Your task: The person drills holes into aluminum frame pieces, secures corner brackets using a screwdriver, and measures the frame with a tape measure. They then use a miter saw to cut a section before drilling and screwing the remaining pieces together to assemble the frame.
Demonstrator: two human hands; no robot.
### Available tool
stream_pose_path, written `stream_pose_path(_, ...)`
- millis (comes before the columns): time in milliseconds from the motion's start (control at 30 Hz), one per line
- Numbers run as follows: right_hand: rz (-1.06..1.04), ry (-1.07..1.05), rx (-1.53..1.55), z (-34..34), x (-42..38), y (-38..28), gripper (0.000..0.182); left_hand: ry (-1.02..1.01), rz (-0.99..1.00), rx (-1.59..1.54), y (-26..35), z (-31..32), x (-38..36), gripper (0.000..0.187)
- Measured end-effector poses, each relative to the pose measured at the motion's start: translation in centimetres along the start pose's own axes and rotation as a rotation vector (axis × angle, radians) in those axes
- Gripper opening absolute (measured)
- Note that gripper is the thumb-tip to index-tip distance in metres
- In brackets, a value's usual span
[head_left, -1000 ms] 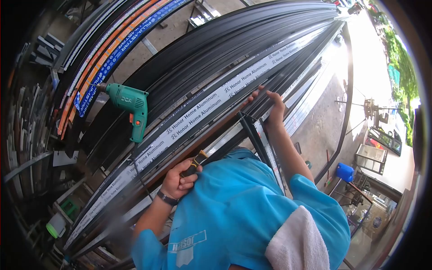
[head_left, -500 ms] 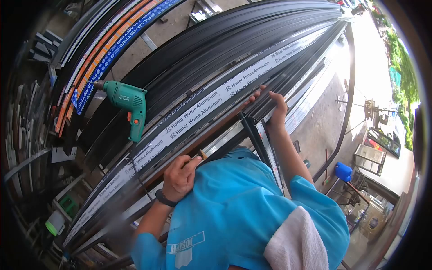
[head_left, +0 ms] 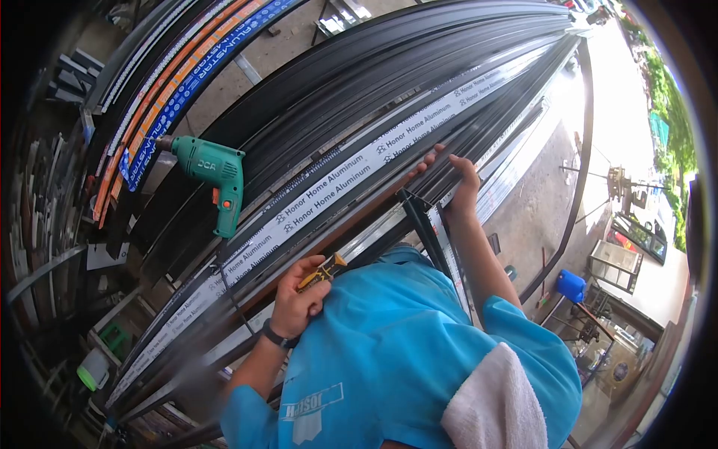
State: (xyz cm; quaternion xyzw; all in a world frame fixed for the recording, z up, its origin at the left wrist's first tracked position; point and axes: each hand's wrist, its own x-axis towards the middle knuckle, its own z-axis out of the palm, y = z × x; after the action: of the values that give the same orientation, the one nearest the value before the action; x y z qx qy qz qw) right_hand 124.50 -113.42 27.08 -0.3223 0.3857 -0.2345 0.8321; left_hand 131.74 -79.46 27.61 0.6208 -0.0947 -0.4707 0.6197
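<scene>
My left hand (head_left: 296, 301), with a dark band on its wrist, is closed on a short yellow and black handled tool (head_left: 321, 272), which looks like a screwdriver; its far end is hidden. Just beyond it runs a brown bar (head_left: 351, 233). My right hand (head_left: 460, 183) is wrapped round dark metal profiles (head_left: 443, 178), with the thumb on one side and fingertips on the other. A black angled frame piece (head_left: 428, 224) meets the profiles near the right wrist and slants down against the blue shirt.
A green drill (head_left: 213, 176) lies on long black profiles (head_left: 299, 112) at the left. White-labelled profiles (head_left: 329, 183) cross the middle. Blue and orange wrapped strips (head_left: 196, 63) are at the upper left. A blue container (head_left: 570, 286) stands on the right.
My left hand has turned and its fingers have shifted, so more of the yellow and black handle shows. My right hand has barely moved and keeps its hold.
</scene>
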Motion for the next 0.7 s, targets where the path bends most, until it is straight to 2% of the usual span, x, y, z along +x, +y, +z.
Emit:
stream_pose_path(67, 0.008, -0.006, 0.029, -0.2, 0.0, 0.0, 0.048, -0.191, -0.391, -0.6, 0.2, -1.6, 0.1, 0.036)
stream_pose_path(133, 0.015, 0.003, 0.039, 0.0, 0.2, 0.0, 0.045, -0.206, -0.177, -0.335, 0.6, -1.6, 0.5, 0.036)
stream_pose_path(200, 0.027, 0.04, 0.028, 0.2, 0.0, -0.2, 0.045, -0.013, 0.613, 0.797, 1.9, 0.0, 0.6, 0.035)
stream_pose_path(233, 0.037, 0.043, 0.035, 0.1, 0.0, -0.2, 0.044, 0.032, 0.7, 0.949, 0.7, -0.3, 0.6, 0.041)
stream_pose_path(333, 0.025, -0.028, 0.076, -0.5, 0.3, 0.1, 0.045, 0.073, 0.204, 0.25, -0.7, 0.5, -0.3, 0.045)
stream_pose_path(433, -0.019, -0.074, 0.056, -0.4, 0.1, 0.3, 0.055, 0.051, 0.335, 0.464, 0.6, 0.8, 0.1, 0.045)
stream_pose_path(533, -0.027, -0.106, 0.046, -0.5, 0.3, 0.4, 0.056, 0.04, 0.457, 0.679, 1.8, 0.2, 0.7, 0.045)
stream_pose_path(567, -0.015, -0.111, 0.068, -0.7, 0.5, 0.6, 0.055, 0.082, 0.687, 1.024, 1.4, -0.5, 1.1, 0.046)
stream_pose_path(667, -0.023, -0.105, 0.067, -0.8, 0.7, 0.7, 0.055, 0.056, 0.409, 0.646, 2.2, 0.2, 0.7, 0.047)
stream_pose_path(700, -0.016, -0.102, 0.071, -1.0, 0.7, 0.6, 0.055, 0.04, 0.153, 0.236, 0.4, 0.2, 0.0, 0.046)
